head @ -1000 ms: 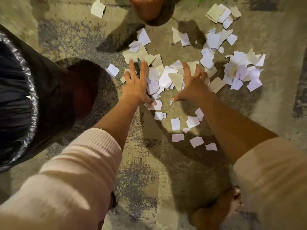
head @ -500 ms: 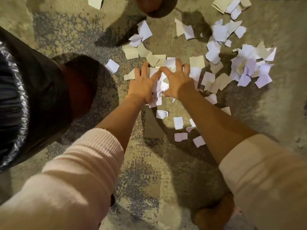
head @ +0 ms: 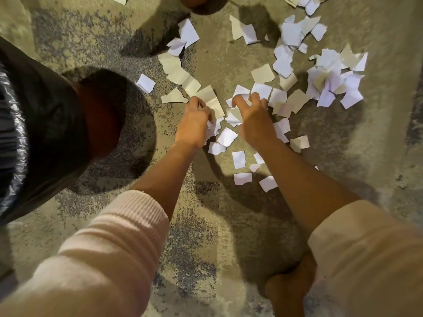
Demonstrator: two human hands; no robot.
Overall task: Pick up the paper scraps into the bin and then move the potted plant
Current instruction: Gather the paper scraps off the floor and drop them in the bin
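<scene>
Paper scraps [head: 283, 65] strewn over the floor [head: 229, 225], bin [head: 45, 133] at left
Left hand [head: 194, 125] and right hand [head: 255, 121] (the 2 side by side): each grip curls round a clump of scraps.

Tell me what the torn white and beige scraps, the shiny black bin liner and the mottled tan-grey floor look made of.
Torn white and beige scraps: thin matte paper, judging by ragged edges and creases. Shiny black bin liner: likely plastic film, crinkled and glossy. Mottled tan-grey floor: probably concrete, rough and speckled.
</scene>
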